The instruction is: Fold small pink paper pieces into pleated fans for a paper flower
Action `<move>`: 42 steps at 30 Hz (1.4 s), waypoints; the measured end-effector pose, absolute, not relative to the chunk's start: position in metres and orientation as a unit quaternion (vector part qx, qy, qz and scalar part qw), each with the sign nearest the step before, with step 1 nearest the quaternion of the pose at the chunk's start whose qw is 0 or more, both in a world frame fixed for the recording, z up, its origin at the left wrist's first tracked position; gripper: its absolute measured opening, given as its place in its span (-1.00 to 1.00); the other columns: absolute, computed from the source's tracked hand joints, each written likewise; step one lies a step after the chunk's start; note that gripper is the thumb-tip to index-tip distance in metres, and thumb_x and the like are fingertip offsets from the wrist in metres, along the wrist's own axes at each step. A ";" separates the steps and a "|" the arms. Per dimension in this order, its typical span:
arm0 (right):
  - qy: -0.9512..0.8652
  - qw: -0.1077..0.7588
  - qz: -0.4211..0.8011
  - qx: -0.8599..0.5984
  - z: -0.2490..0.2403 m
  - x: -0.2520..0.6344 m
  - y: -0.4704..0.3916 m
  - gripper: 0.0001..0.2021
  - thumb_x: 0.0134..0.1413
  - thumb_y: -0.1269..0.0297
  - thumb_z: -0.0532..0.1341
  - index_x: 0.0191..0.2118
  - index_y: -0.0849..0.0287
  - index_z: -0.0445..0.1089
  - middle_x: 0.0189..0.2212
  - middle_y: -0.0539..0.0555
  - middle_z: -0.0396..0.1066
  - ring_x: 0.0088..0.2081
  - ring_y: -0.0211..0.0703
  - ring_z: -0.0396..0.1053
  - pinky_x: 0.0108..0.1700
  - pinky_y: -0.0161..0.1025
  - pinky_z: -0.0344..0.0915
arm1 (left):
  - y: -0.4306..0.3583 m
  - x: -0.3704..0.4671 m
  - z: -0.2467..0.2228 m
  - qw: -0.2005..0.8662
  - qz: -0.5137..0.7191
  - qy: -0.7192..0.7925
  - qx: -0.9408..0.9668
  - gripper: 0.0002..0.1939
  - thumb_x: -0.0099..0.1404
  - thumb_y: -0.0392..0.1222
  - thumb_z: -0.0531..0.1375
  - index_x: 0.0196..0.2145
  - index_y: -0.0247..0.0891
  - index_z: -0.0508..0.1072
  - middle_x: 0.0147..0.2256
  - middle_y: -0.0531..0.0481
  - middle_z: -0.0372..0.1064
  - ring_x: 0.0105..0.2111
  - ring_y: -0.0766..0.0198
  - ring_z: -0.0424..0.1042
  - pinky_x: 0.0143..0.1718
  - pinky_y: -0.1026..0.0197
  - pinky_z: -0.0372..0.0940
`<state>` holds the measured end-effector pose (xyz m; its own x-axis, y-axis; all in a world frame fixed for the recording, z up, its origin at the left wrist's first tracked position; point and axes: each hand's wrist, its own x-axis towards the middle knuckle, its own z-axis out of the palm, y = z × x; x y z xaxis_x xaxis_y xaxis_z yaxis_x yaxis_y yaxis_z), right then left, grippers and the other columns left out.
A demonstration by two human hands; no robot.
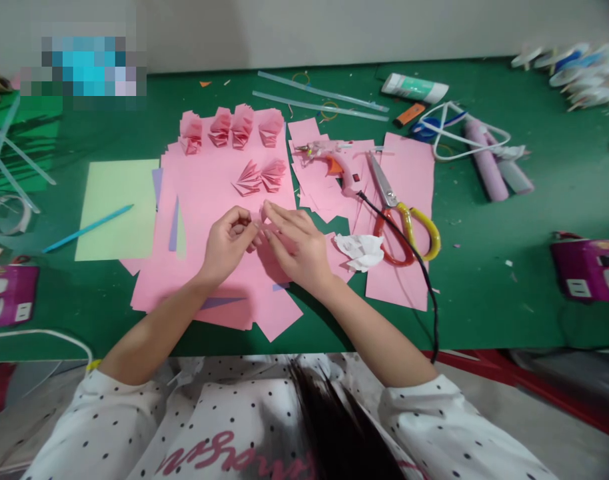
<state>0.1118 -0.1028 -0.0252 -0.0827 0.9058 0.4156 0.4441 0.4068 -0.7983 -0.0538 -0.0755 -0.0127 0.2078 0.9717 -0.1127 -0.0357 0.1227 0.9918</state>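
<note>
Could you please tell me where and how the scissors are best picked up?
Probably by the outer curve of the yellow handle, coming from the right and near side: the scissors lie with their blades pointing away, and the black cord runs across the red handle.

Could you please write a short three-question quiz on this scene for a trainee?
1. True or false: the blue pencil lies partly on the pale green sheet.
2. What lies on the pink sheets just beyond the left hand?
3. The handles of the scissors are: a) blue and white; b) red and yellow; c) both green.

Key: 1. True. 2. Folded pink paper pieces. 3. b.
</note>
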 end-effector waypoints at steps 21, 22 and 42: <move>-0.399 0.508 0.592 -0.482 -0.012 0.116 -0.095 -0.57 -0.10 -0.14 0.52 -0.31 0.12 0.56 -0.43 -0.01 0.52 -0.42 -0.27 0.40 -0.40 -0.30 0.35 | -0.082 -0.054 -0.015 0.589 0.438 0.429 0.526 -0.63 0.20 0.09 0.46 -0.29 -0.26 0.54 -0.49 0.03 0.55 -0.54 0.34 0.54 -0.55 0.35 0.40; -0.404 0.512 0.582 -0.485 -0.012 0.116 -0.095 -0.58 -0.11 -0.15 0.51 -0.34 0.12 0.56 -0.45 -0.01 0.52 -0.43 -0.27 0.40 -0.41 -0.29 0.34 | -0.083 -0.054 -0.015 0.590 0.435 0.433 0.524 -0.62 0.18 0.10 0.47 -0.30 -0.26 0.54 -0.49 0.02 0.55 -0.54 0.33 0.55 -0.55 0.35 0.40; -0.402 0.502 0.564 -0.518 -0.006 0.114 -0.097 -0.56 -0.15 -0.16 0.52 -0.39 0.15 0.56 -0.47 0.02 0.53 -0.46 -0.25 0.40 -0.44 -0.28 0.37 | -0.084 -0.052 -0.012 0.592 0.418 0.453 0.519 -0.59 0.05 0.05 0.55 -0.37 -0.27 0.52 -0.56 0.08 0.46 -0.60 0.38 0.47 -0.59 0.38 0.40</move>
